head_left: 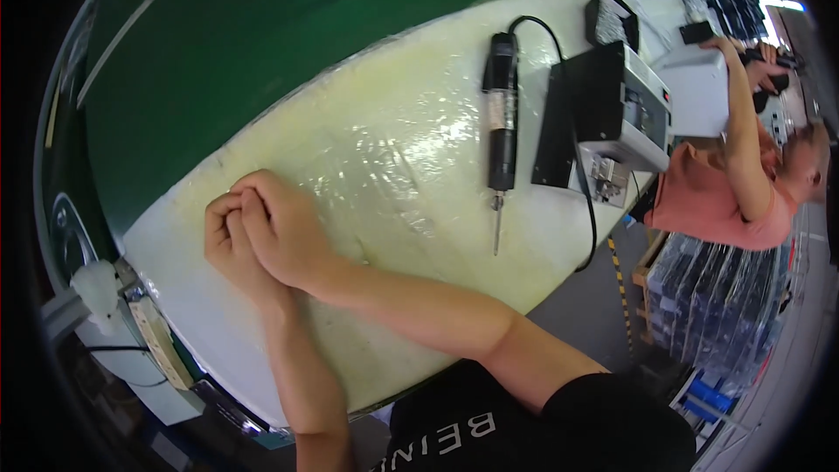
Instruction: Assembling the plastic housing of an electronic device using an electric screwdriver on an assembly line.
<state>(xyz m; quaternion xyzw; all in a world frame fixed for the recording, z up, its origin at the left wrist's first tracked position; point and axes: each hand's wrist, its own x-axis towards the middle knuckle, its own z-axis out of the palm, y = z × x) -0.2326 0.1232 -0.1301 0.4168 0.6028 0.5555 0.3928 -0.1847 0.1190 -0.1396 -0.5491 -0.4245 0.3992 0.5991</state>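
Black shirt (568, 437) is sitting nearest the cam, btm edge, w/ your bare forearms (419, 310) extending above it. Driver (502, 140) is lying on the film-covered worktop (393, 201), to the R of your fingers and well apart from them. Its long axis is running roughly up-down in view, bit (497, 232) pointing back toward your side, cord (579, 157) leaving the far end. Your R hand (293, 232) is nearer to it; your L hand (229, 249) is lying farther out. Both are resting clasped, R over L, fingers curling in and pressing together; nothing's showing in them, tho the palms are hidden, so can't tell there. Just R of the driver, a box unit (603, 105) is standing, cord crossing it. Beyond that, a small tray (594, 17) is holding smth shiny, and a co-worker (712, 197) in orange is stretching out an arm, far R.
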